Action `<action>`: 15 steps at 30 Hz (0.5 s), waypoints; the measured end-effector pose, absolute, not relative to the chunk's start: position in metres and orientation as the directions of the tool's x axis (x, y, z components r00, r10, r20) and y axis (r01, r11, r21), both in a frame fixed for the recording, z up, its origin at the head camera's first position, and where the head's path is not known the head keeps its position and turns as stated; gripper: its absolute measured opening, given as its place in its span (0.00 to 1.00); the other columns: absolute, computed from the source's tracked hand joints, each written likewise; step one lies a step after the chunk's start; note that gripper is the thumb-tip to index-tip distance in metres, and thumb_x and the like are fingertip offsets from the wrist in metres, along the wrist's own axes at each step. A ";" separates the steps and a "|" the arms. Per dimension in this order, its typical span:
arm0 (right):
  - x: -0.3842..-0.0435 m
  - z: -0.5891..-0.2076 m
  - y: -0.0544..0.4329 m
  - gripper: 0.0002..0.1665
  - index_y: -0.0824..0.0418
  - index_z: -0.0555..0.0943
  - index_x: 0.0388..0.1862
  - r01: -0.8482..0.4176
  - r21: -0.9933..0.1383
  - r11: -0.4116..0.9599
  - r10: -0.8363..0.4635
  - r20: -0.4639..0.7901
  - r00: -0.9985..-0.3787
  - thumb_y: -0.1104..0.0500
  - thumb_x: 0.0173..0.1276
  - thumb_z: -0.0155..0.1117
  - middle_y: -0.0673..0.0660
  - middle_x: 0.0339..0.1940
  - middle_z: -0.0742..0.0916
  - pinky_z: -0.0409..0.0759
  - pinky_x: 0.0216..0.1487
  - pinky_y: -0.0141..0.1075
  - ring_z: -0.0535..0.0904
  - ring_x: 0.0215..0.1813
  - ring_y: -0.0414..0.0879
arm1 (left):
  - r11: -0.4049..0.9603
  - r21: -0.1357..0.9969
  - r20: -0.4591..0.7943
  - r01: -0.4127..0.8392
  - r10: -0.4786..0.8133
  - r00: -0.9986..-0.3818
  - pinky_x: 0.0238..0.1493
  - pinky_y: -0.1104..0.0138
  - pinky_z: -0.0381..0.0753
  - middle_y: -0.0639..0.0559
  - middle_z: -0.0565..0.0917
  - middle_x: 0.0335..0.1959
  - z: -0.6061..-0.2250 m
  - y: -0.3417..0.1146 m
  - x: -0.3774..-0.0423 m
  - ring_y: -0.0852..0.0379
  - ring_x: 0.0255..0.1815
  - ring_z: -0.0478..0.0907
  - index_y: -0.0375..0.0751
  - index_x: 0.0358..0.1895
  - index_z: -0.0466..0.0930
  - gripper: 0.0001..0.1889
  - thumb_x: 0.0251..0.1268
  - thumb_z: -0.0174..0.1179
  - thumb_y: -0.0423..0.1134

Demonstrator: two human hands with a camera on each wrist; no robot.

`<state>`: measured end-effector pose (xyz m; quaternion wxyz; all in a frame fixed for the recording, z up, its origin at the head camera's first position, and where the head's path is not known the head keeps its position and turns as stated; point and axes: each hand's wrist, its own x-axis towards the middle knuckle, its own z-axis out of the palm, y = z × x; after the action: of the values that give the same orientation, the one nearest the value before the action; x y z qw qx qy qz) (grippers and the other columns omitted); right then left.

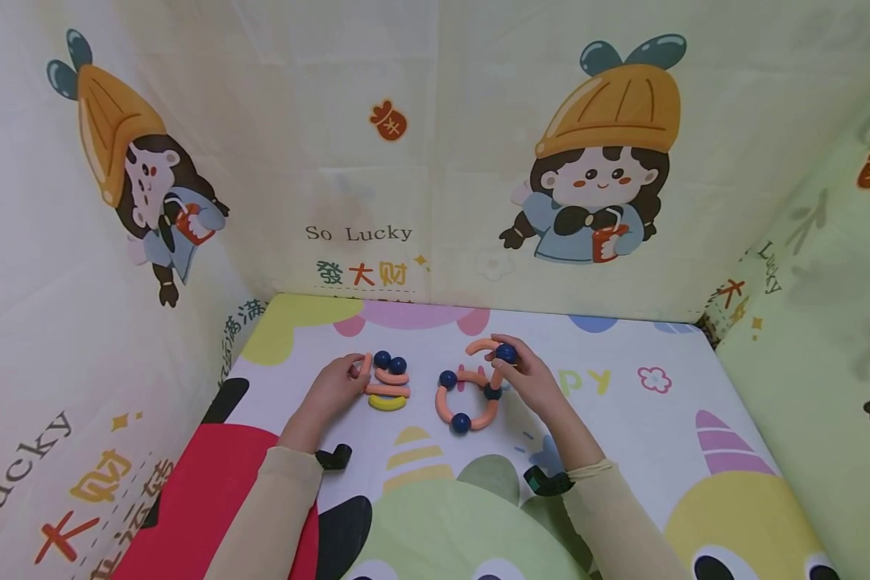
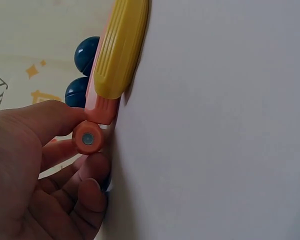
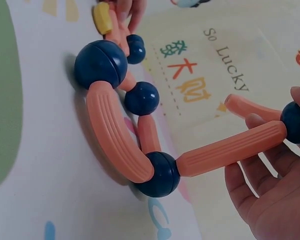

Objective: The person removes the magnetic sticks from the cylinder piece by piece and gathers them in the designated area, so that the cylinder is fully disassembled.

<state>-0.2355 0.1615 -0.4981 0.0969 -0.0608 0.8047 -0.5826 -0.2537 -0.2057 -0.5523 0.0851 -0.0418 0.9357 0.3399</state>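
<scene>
My left hand (image 1: 333, 391) pinches a straight orange magnetic rod (image 2: 87, 138), whose round metal-tipped end faces the left wrist camera. Right beside it lie another orange rod (image 1: 387, 391), a curved orange rod (image 1: 392, 376), a yellow curved rod (image 1: 387, 403) and two dark blue balls (image 1: 382, 359). My right hand (image 1: 535, 377) grips a dark blue ball (image 1: 506, 353). From that ball extend a curved orange rod (image 1: 482, 345) and a straight orange rod (image 3: 232, 149). The straight rod leads to a ball (image 3: 159, 175) in a ring of curved orange rods (image 1: 442, 403) and blue balls lying on the table.
A cartoon-printed cloth covers the table (image 1: 609, 435). Printed cream curtains (image 1: 464, 201) stand behind it and along both sides. Dark straps with small devices (image 1: 548, 481) are on both wrists.
</scene>
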 end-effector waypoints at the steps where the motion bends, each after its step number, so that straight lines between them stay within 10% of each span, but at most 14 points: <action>1: -0.235 -0.498 0.161 0.28 0.34 0.67 0.70 0.016 -0.950 0.313 -0.211 -0.086 -0.974 0.45 0.73 0.60 0.54 0.60 0.83 0.73 0.67 0.55 0.76 0.67 0.53 | 0.767 0.627 -0.186 -0.133 -0.019 -0.982 0.51 0.54 0.79 0.46 0.79 0.48 -0.552 -0.205 -0.254 0.48 0.48 0.75 0.48 0.68 0.72 0.31 0.73 0.45 0.64; 15: -0.235 -0.497 0.161 0.29 0.31 0.68 0.69 0.033 -0.943 0.332 -0.181 -0.098 -0.979 0.40 0.69 0.62 0.50 0.73 0.72 0.71 0.68 0.58 0.70 0.72 0.55 | 0.747 0.652 -0.196 -0.134 -0.005 -0.981 0.57 0.50 0.76 0.45 0.79 0.56 -0.553 -0.204 -0.256 0.47 0.55 0.74 0.48 0.69 0.72 0.32 0.73 0.44 0.65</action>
<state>-0.2349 0.1613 -0.4973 0.0930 -0.0456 0.8109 -0.5759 -0.2557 -0.2043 -0.5528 0.0909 -0.0375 0.9301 0.3540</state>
